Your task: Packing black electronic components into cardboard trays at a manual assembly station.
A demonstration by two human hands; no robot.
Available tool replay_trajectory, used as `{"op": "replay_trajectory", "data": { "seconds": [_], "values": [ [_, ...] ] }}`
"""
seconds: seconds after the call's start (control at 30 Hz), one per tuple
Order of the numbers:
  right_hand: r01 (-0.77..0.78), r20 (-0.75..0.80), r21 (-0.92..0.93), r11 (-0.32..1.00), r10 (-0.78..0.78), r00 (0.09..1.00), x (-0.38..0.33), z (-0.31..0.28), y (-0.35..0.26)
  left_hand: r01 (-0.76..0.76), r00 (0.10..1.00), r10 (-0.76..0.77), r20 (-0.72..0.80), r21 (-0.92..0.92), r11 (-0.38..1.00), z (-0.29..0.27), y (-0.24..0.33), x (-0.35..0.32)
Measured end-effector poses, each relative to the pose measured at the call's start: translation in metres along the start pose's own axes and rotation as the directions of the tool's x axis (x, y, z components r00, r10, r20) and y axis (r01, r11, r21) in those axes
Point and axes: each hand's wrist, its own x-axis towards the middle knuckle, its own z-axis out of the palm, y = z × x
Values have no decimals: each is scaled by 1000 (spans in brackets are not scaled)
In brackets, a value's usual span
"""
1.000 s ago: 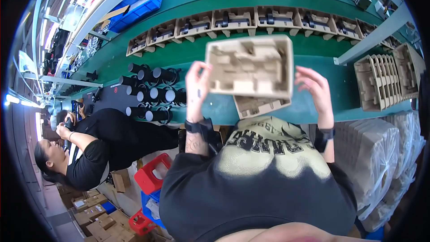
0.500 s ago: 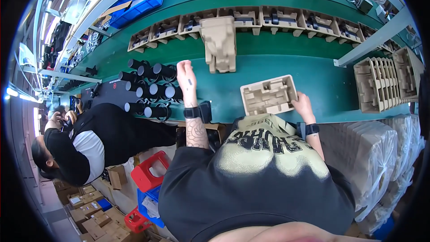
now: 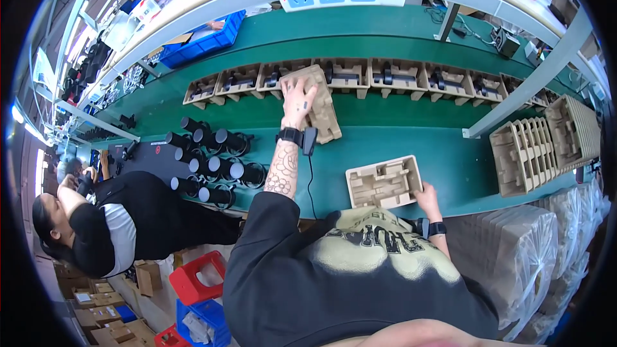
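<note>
My left hand [image 3: 297, 101] is on a tan moulded-pulp tray [image 3: 326, 115], its fingers curled over the upper left part. That tray lies slanted, its far end against a row of similar trays. My right hand [image 3: 427, 198] grips the near right corner of another pulp tray [image 3: 384, 182], which rests on the green bench close to my body with its hollows facing up. No loose part shows in those hollows. Left of my left forearm stands a group of black cylinders [image 3: 232, 142] with grey end faces and ring-shaped brackets.
Along the bench runs a row of pulp trays [image 3: 400, 77] holding black parts. Nested trays [image 3: 524, 154] stand at the right, by a metal post [image 3: 533, 80]. A blue crate [image 3: 202, 42] sits far left. A co-worker [image 3: 135, 218] is at my left; plastic-wrapped stacks [image 3: 514, 257] are at right.
My left hand has moved forward and right onto the slanted tray, which has turned slightly. My right hand still holds the near tray. The view has tilted up, bringing a socket strip into sight.
</note>
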Motion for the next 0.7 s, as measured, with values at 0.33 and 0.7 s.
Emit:
{"op": "replay_trajectory", "data": {
  "seconds": [0.33, 0.7],
  "values": [
    [-153, 50, 442, 884, 146, 988, 16, 0, 28, -111, 984, 102, -145, -58, 992, -34, 45, -155],
    [-294, 218, 404, 866, 222, 951, 5, -27, 3, 426, 891, -420, -172, 2, 905, -93, 45, -175]
  ]
}}
